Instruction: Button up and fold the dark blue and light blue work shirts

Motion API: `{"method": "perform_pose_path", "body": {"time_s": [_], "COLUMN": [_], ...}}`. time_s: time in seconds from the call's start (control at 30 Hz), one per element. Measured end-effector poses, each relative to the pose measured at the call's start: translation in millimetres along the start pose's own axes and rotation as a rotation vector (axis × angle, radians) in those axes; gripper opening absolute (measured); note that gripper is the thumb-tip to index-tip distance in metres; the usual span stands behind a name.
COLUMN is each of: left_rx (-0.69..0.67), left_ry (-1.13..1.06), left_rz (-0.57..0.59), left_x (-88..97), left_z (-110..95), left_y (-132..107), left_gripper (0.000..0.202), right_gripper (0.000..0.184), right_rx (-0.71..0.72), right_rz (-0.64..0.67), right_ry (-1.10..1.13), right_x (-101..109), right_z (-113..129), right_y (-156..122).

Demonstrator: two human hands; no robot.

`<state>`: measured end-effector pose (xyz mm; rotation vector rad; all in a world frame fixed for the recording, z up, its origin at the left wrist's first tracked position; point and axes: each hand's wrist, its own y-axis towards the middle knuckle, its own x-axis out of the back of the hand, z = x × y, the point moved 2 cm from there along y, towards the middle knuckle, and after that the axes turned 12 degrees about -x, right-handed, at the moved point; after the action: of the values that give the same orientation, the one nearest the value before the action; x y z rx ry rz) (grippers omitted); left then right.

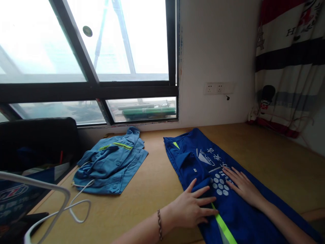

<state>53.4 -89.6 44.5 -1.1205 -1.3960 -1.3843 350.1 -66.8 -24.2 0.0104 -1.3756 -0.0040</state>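
A dark blue garment (254, 203) with white printing, round white marks and a neon yellow strip lies spread along the wooden table (152, 176). Resting on its left edge is my left hand (191, 206), fingers spread, near the neon strip; a braided band circles that wrist. My right hand (242, 184) lies flat on the printed part, fingers stretched out. Neither hand grips the cloth. Part of the garment runs under my right forearm and out of the bottom of the view.
A lighter blue garment (111, 162) with a yellow stripe lies on the left. A white cable (61, 189) curls at the lower left, before a black chair (38, 142). Behind are a window (127, 86), wall sockets (219, 88) and a patterned curtain (286, 78).
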Motion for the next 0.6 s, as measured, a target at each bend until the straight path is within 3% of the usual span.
{"method": "perform_pose_path", "body": {"time_s": [0.17, 0.27, 0.37, 0.5, 0.6], "left_rx": [0.088, 0.145, 0.083, -0.098, -0.102], "left_ry": [0.110, 0.168, 0.158, -0.038, -0.132], "left_rz": [-0.004, -0.024, -0.036, 0.033, 0.064], "left_x": [-8.5, -12.4, -7.1, -4.0, -17.3], "left_z": [5.1, 9.2, 4.0, -13.7, -21.1], "left_y": [2.1, 3.5, 7.9, 19.6, 31.4], "left_gripper": [0.043, 0.045, 0.042, 0.039, 0.042], "right_gripper": [0.057, 0.059, 0.058, 0.055, 0.051], "right_rx": [-0.214, -0.186, -0.137, -0.164, -0.188], "right_rz": [-0.165, -0.241, -0.252, -0.237, -0.187], "right_ry": [-0.037, -0.042, -0.051, -0.086, -0.089], "right_x": [-13.3, -22.3, -29.9, -27.2, -15.2], "right_z": [-14.0, -7.3, 2.8, 2.9, -8.0], "right_y": [-47.5, -79.4, -100.9, -104.2, -92.6]}}
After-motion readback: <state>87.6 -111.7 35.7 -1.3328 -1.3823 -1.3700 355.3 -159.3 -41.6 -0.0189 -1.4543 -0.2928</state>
